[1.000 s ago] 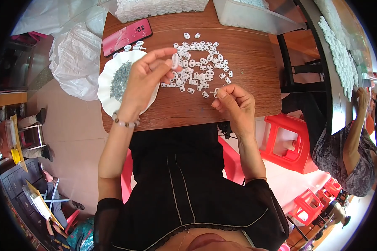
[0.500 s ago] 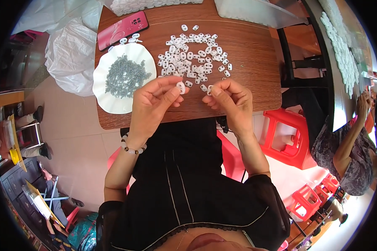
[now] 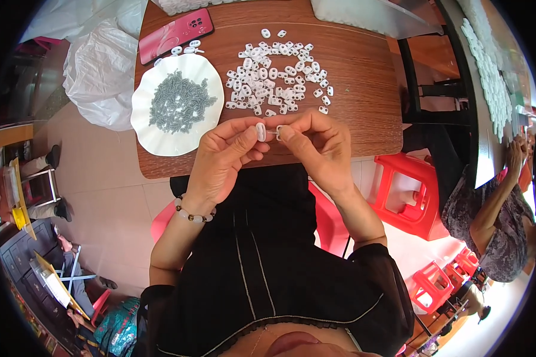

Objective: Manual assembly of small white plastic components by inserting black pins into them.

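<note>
Between thumb and fingers, my left hand [image 3: 223, 156] pinches a small white oval plastic piece [image 3: 261, 132]. My right hand [image 3: 324, 152] grips another small white plastic piece [image 3: 279, 133] with a thin stem pointing toward the left one. The two pieces are close together above the table's near edge; whether they touch I cannot tell. Beyond my hands lies a loose pile of small white two-holed plastic pieces [image 3: 263, 74]. At the left stands a white wavy-rimmed plate [image 3: 143, 128] holding many small grey metal springs [image 3: 181, 101].
A pink phone [image 3: 175, 37] lies at the wooden table's [image 3: 357, 77] far left, beside a few assembled white pieces [image 3: 190, 47]. A translucent bin [image 3: 372, 21] stands at the back. Red plastic stools [image 3: 408, 193] are on the right, where another person [image 3: 494, 220] sits.
My right hand has moved left, bringing its white piece close to the one in my left hand. The whole view has shifted slightly.
</note>
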`<action>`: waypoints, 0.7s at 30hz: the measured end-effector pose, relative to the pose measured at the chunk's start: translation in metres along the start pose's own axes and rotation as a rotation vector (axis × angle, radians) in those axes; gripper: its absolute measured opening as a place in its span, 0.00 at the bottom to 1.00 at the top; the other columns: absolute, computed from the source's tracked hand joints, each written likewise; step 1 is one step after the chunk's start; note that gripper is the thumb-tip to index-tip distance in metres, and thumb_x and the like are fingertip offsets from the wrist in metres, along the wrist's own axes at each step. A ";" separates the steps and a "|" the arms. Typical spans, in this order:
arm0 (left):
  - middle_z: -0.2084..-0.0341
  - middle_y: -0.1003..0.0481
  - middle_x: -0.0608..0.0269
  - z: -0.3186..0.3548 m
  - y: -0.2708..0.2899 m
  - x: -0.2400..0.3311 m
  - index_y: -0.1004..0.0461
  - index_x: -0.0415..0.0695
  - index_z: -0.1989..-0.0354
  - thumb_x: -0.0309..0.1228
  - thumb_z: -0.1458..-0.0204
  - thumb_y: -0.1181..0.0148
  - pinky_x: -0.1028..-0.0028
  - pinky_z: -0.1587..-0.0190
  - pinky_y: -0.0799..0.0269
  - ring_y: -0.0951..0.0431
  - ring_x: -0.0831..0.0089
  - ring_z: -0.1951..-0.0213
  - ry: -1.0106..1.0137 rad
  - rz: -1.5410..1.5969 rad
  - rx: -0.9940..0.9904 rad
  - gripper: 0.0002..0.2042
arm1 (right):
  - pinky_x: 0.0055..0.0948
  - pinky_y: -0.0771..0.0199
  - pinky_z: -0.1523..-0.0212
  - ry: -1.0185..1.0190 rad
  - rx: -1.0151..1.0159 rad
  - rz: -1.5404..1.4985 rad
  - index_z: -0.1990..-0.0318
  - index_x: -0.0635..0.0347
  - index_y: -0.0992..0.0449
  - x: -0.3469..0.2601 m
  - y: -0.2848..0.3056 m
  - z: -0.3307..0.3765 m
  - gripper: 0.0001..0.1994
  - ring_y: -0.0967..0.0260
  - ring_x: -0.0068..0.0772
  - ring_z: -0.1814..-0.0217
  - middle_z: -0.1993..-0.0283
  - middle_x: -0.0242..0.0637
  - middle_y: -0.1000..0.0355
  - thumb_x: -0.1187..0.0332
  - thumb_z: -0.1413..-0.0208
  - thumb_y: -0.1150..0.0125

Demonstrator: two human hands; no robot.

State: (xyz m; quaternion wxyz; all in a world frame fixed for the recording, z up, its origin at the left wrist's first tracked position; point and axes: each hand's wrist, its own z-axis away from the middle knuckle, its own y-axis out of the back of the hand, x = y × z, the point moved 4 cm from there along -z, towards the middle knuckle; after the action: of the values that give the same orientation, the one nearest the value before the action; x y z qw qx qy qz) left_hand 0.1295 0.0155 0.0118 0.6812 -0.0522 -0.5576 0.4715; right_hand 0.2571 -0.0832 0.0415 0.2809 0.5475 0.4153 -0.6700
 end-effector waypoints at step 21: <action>0.65 0.22 0.61 0.000 0.000 0.003 0.26 0.36 0.56 0.29 0.45 0.41 0.82 0.64 0.27 0.23 0.78 0.67 -0.069 -0.092 0.037 0.12 | 0.18 0.28 0.62 -0.016 0.019 -0.042 0.71 0.67 0.28 0.006 -0.001 -0.001 0.04 0.31 0.15 0.63 0.61 0.40 0.24 0.76 0.45 0.42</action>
State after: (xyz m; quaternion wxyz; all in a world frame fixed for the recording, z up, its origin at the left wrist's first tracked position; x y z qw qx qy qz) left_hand 0.1292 0.0170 0.0143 0.6834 0.0023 -0.5740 0.4512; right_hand 0.2557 -0.0811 0.0362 0.2648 0.5357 0.4180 -0.6842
